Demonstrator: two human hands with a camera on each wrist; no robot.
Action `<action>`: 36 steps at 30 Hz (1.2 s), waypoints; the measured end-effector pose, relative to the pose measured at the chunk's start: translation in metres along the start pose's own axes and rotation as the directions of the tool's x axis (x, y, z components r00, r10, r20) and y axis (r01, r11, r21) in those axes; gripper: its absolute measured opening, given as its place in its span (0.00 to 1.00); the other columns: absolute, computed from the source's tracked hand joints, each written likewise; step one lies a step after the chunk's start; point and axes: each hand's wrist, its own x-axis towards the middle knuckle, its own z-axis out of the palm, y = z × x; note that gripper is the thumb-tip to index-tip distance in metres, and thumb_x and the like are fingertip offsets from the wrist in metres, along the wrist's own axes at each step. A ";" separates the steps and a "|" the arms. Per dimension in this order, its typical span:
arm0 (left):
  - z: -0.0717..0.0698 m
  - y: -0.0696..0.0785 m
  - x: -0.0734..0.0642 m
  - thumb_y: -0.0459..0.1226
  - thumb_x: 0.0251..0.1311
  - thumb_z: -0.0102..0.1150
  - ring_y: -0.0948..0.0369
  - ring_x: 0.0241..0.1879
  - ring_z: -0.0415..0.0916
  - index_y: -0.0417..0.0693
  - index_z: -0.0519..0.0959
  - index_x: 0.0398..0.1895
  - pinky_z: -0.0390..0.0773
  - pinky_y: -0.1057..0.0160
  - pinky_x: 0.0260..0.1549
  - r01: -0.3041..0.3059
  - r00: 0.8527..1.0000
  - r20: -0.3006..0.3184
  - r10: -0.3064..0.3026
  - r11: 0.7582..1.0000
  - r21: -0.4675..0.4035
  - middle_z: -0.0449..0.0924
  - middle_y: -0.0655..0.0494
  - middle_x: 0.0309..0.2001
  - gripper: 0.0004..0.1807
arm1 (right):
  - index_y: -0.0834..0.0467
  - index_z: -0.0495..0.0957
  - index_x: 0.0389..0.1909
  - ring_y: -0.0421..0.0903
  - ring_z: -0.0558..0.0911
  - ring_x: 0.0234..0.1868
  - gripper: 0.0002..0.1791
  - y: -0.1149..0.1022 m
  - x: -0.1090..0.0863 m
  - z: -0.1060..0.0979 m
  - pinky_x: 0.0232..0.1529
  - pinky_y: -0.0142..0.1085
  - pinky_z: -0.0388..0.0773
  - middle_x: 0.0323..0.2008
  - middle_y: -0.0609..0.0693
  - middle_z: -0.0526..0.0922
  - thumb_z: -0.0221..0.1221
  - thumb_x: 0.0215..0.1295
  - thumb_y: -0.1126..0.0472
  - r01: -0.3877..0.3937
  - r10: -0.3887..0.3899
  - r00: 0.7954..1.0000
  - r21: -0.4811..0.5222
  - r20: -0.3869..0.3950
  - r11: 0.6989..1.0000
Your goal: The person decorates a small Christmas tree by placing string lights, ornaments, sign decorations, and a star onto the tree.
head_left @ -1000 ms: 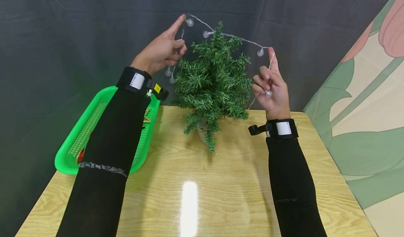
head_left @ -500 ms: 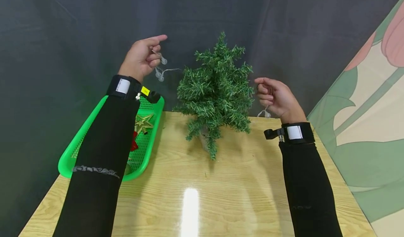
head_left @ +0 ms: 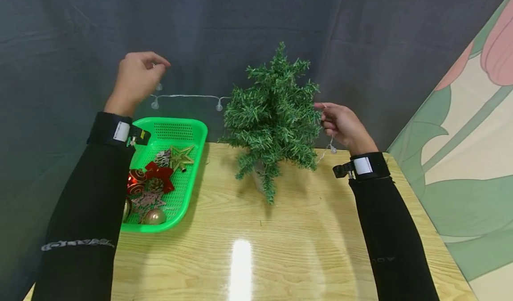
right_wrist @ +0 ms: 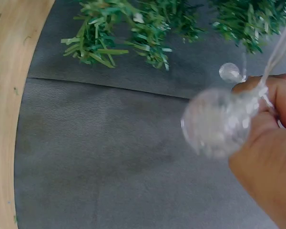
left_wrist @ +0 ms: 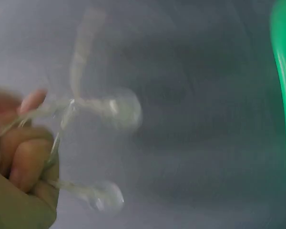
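Observation:
A small green artificial Christmas tree (head_left: 272,114) stands upright at the table's back. My left hand (head_left: 136,76) is up at the left, above the basket, its fingers curled round a string of lights (head_left: 184,96). In the left wrist view two clear round bulbs (left_wrist: 123,110) dangle by those fingers, blurred. From there the wire runs level to the tree's left side and passes out of sight behind the branches. Beside the tree's right side, my right hand (head_left: 340,124) grips the same kind of wire; a clear bulb (right_wrist: 214,123) hangs close to its wrist camera.
Left on the table is a green plastic basket (head_left: 198,158). It holds a gold star (head_left: 181,157), a red poinsettia-like ornament (head_left: 160,174), a pine cone (head_left: 154,185) and several baubles. A dark cloth (head_left: 256,16) hangs behind the wooden table (head_left: 224,229).
The lights have dropped from over the treetop to behind the tree. My left hand has moved left and down, drawing the wire out; my right hand went down and stays by the tree's right side.

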 end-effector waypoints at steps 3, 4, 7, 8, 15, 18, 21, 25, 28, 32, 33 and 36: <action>0.008 0.001 -0.007 0.54 0.76 0.49 0.45 0.34 0.78 0.43 0.78 0.66 0.76 0.48 0.31 -0.141 0.973 0.229 0.021 0.844 0.518 0.84 0.40 0.45 0.29 | 0.55 0.66 0.72 0.39 0.56 0.17 0.21 0.006 0.001 0.006 0.22 0.34 0.53 0.25 0.43 0.66 0.40 0.86 0.55 0.007 -0.009 0.999 -0.050 -0.035 0.999; 0.013 0.002 -0.009 0.57 0.75 0.50 0.42 0.37 0.78 0.42 0.80 0.63 0.76 0.45 0.34 -0.198 0.952 0.306 0.006 0.775 0.600 0.83 0.37 0.43 0.31 | 0.54 0.66 0.72 0.38 0.56 0.17 0.21 0.007 0.001 0.008 0.22 0.33 0.54 0.25 0.43 0.66 0.39 0.86 0.55 0.011 -0.014 0.999 -0.063 -0.047 0.998; 0.031 0.000 -0.011 0.60 0.70 0.58 0.44 0.36 0.78 0.43 0.84 0.43 0.76 0.44 0.39 -0.323 0.890 0.453 -0.047 0.634 0.702 0.81 0.43 0.34 0.28 | 0.54 0.67 0.71 0.38 0.58 0.17 0.21 0.012 -0.001 0.013 0.20 0.31 0.58 0.26 0.43 0.70 0.38 0.86 0.55 0.030 -0.039 0.993 -0.080 -0.109 0.996; 0.037 -0.001 -0.010 0.58 0.70 0.60 0.47 0.33 0.76 0.44 0.82 0.34 0.75 0.46 0.38 -0.354 0.875 0.482 -0.046 0.619 0.701 0.76 0.47 0.28 0.25 | 0.54 0.67 0.71 0.38 0.58 0.17 0.21 0.014 -0.004 0.014 0.21 0.31 0.58 0.27 0.43 0.71 0.38 0.86 0.55 0.035 -0.045 0.991 -0.079 -0.129 0.996; 0.045 -0.020 0.008 0.50 0.80 0.48 0.58 0.16 0.50 0.47 0.74 0.18 0.56 0.58 0.22 -0.169 0.848 0.514 0.125 0.985 0.038 0.57 0.59 0.15 0.29 | 0.56 0.62 0.77 0.38 0.66 0.23 0.24 0.027 -0.021 0.027 0.26 0.30 0.67 0.31 0.41 0.69 0.42 0.85 0.58 0.016 -0.050 0.962 -0.127 -0.267 0.992; 0.038 -0.021 0.020 0.52 0.80 0.45 0.57 0.15 0.44 0.39 0.83 0.33 0.47 0.59 0.19 0.057 0.876 0.419 0.240 0.811 -0.582 0.58 0.57 0.14 0.28 | 0.59 0.59 0.78 0.39 0.69 0.29 0.26 0.033 -0.029 0.032 0.31 0.30 0.71 0.43 0.44 0.71 0.42 0.84 0.61 -0.011 -0.064 0.949 -0.237 -0.308 0.971; 0.033 -0.014 0.032 0.50 0.79 0.46 0.57 0.14 0.43 0.35 0.84 0.48 0.41 0.60 0.18 0.063 0.915 0.257 0.310 0.520 -0.852 0.59 0.56 0.15 0.26 | 0.61 0.63 0.75 0.42 0.74 0.34 0.24 0.038 -0.036 0.036 0.33 0.32 0.73 0.46 0.47 0.69 0.42 0.82 0.65 -0.034 -0.092 0.939 -0.355 -0.332 0.934; 0.032 -0.003 0.032 0.47 0.79 0.47 0.60 0.12 0.48 0.37 0.86 0.49 0.45 0.64 0.15 -0.181 0.964 -0.032 0.262 0.568 -0.803 0.63 0.56 0.17 0.23 | 0.61 0.70 0.70 0.44 0.80 0.35 0.23 0.047 -0.030 0.033 0.34 0.34 0.79 0.40 0.51 0.64 0.42 0.80 0.69 -0.039 -0.111 0.949 -0.459 -0.294 0.888; 0.035 0.000 0.028 0.45 0.81 0.45 0.61 0.15 0.53 0.41 0.88 0.44 0.49 0.65 0.16 -0.312 0.950 -0.206 0.235 0.727 -0.611 0.63 0.57 0.18 0.23 | 0.61 0.71 0.71 0.42 0.83 0.35 0.24 0.054 -0.025 0.030 0.36 0.34 0.82 0.38 0.53 0.63 0.43 0.78 0.71 -0.035 -0.105 0.956 -0.464 -0.273 0.885; 0.038 0.004 0.017 0.46 0.81 0.44 0.61 0.16 0.56 0.45 0.89 0.39 0.53 0.65 0.18 -0.352 0.925 -0.305 0.227 0.814 -0.462 0.63 0.59 0.17 0.24 | 0.63 0.68 0.73 0.47 0.79 0.45 0.24 0.061 -0.022 0.027 0.46 0.40 0.80 0.43 0.57 0.69 0.46 0.80 0.67 -0.035 -0.106 0.965 -0.520 -0.240 0.853; 0.038 0.005 0.013 0.45 0.81 0.44 0.61 0.16 0.56 0.45 0.89 0.38 0.53 0.65 0.18 -0.353 0.923 -0.312 0.225 0.815 -0.459 0.63 0.59 0.17 0.24 | 0.63 0.66 0.74 0.49 0.77 0.48 0.24 0.061 -0.022 0.027 0.48 0.42 0.77 0.47 0.59 0.70 0.46 0.81 0.66 -0.033 -0.112 0.967 -0.547 -0.231 0.837; 0.039 0.016 0.000 0.45 0.81 0.47 0.60 0.15 0.57 0.44 0.89 0.37 0.53 0.64 0.17 -0.342 0.930 -0.299 0.216 0.808 -0.480 0.63 0.59 0.15 0.23 | 0.63 0.69 0.72 0.54 0.73 0.52 0.23 0.060 -0.027 0.026 0.49 0.46 0.70 0.53 0.63 0.74 0.47 0.82 0.61 -0.021 -0.158 0.959 -0.615 -0.236 0.788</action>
